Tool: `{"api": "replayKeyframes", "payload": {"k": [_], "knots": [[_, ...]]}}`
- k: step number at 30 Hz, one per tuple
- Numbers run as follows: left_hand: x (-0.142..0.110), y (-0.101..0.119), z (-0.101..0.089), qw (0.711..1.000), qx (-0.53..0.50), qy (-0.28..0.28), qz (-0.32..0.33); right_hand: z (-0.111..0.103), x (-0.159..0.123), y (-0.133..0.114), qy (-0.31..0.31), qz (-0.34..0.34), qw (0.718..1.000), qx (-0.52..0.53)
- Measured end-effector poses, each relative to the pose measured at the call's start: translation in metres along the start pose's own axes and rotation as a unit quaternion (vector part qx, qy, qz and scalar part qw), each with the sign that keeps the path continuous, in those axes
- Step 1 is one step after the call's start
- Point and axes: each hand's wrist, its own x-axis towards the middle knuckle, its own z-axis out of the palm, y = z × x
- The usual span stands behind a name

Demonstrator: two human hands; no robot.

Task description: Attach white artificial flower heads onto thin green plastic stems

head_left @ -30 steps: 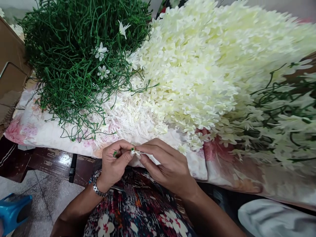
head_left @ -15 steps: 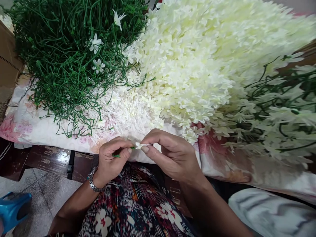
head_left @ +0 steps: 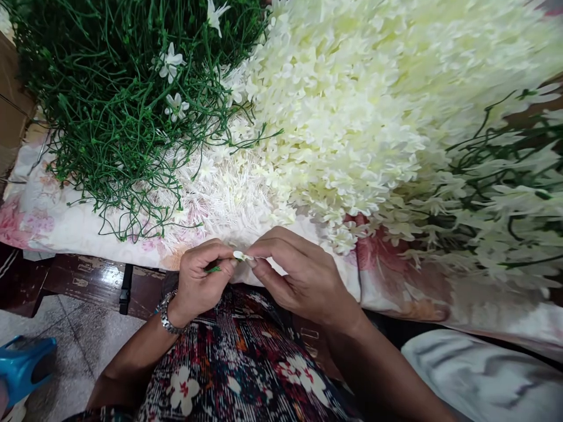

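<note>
My left hand (head_left: 204, 274) is closed in a pinch on a green plastic stem (head_left: 213, 269), a bit of which shows below the finger. At its fingertips is a small white artificial flower (head_left: 240, 255). My right hand (head_left: 303, 278) pinches the other side of that flower with thumb and forefinger, so the two hands nearly meet. The fingertips partly hide where flower and stem join. Beyond the hands lie thin white stamen-like pieces (head_left: 229, 202) in a loose pile.
A heap of green plastic stems (head_left: 118, 111) stands at the back left. Cream-white flower petals (head_left: 334, 117) are piled at the centre and right. Finished-looking white flowers on stems (head_left: 519, 205) lie at the far right. A floral cloth (head_left: 88, 220) covers the work surface.
The white flower is now closer against my left fingertips, and my right hand has shifted slightly left with it. The thin white strand at my right fingers is no longer visible. The view has shifted slightly.
</note>
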Motion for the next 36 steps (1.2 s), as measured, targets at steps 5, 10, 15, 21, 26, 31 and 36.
{"api": "replayKeyframes", "payload": {"k": [5,10,15,21,26,31,36], "knots": [[0.001,-0.001,0.001,1.0,-0.007,0.005,-0.006,0.005,0.0,0.003,0.008,-0.006,1.0,0.013],[0.001,-0.002,0.002,1.0,-0.012,0.021,0.003,0.009,0.0,0.005,0.02,-0.003,0.999,0.029],[0.0,-0.005,0.002,0.999,-0.009,0.032,-0.002,0.013,-0.001,0.007,0.025,-0.004,0.999,0.033],[0.0,-0.006,0.003,0.999,-0.005,0.041,-0.001,0.018,-0.003,0.01,0.04,0.0,0.998,0.054],[0.001,-0.006,0.004,0.998,-0.005,0.049,0.043,0.021,-0.005,0.011,0.032,0.096,0.978,0.185],[0.0,-0.008,0.004,0.996,0.004,0.053,0.067,0.022,-0.006,0.01,0.026,0.143,0.959,0.243],[-0.002,-0.009,0.005,0.996,0.008,0.057,0.073,0.021,-0.005,0.01,0.021,0.128,0.966,0.223]]}}
